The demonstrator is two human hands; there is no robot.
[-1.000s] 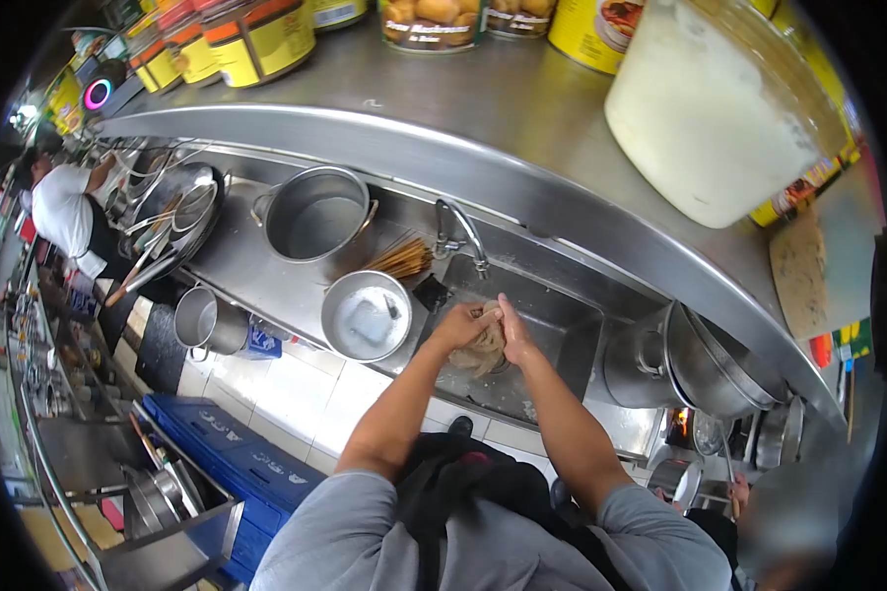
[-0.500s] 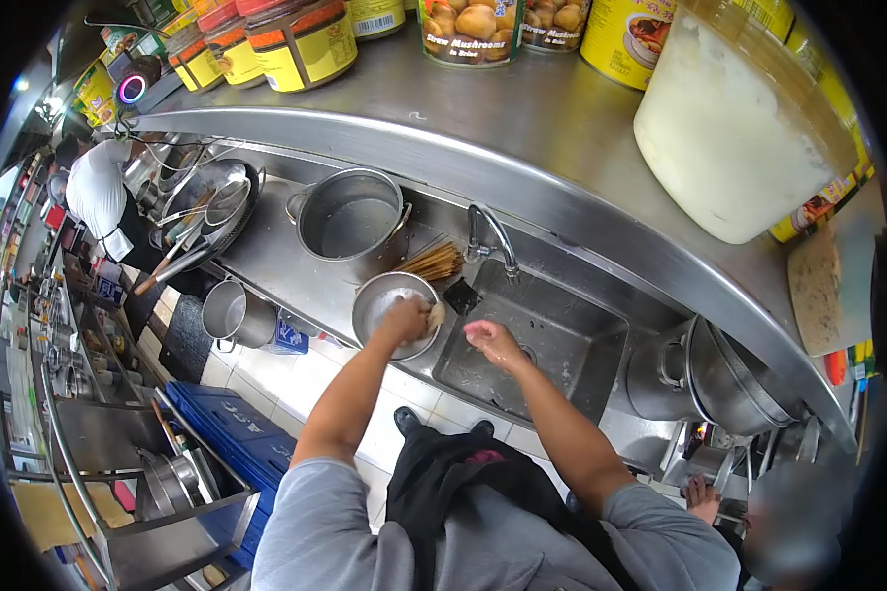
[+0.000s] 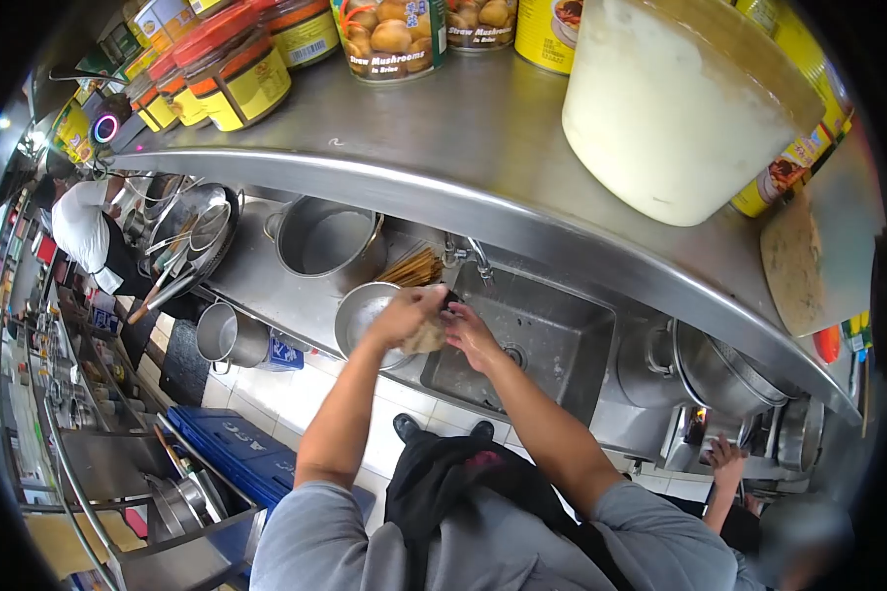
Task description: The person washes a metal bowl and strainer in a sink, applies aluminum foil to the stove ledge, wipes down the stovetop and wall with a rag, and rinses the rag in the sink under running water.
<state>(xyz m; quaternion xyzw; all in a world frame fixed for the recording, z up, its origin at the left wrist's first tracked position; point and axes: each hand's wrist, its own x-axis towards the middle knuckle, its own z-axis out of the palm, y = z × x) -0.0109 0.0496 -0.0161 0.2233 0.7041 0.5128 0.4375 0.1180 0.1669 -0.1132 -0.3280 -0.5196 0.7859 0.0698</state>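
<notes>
My left hand [image 3: 406,317] is closed on a limp beige piece [image 3: 426,339], cloth-like in look, though its exact kind is unclear. The piece hangs below my fingers over the right rim of a round metal bowl [image 3: 355,313]. Close by on the right is my right hand [image 3: 473,337], fingers bent and apart, its tips near the left hand's fingers. It is over the left side of the steel sink [image 3: 547,335]. A bundle of thin wooden sticks [image 3: 412,267] lies behind the bowl, and the left hand partly hides a dark item there.
A large pot [image 3: 327,236] stands on the counter left of the faucet [image 3: 478,258]. Stacked pots [image 3: 724,369] are right of the sink. A steel shelf [image 3: 414,138] with cans and a white tub [image 3: 680,118] overhangs the back. Another person's hand [image 3: 726,461] is at lower right.
My right hand has moved left to meet my left hand. The beige piece now hangs down larger in view. The head view has shifted, and the other person's hand at lower right has risen.
</notes>
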